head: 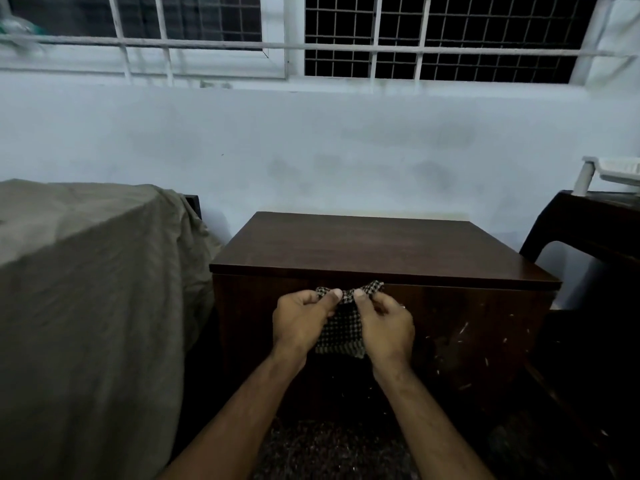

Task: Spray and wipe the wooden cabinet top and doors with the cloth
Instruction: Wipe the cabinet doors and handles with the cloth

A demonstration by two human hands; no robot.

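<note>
in the head view, the left hand (300, 318) and right hand (384, 323) are each pinching the top edge of the checked cloth (341, 329), which is hanging between them, just in front of the wooden cabinet (381, 251); a draped grey sheet (86, 271) is lying left of the hands

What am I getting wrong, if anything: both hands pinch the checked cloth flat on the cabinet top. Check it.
One slip. The left hand and right hand do pinch the checked cloth, but the head view shows it held in front of the cabinet door, not on top.
</note>
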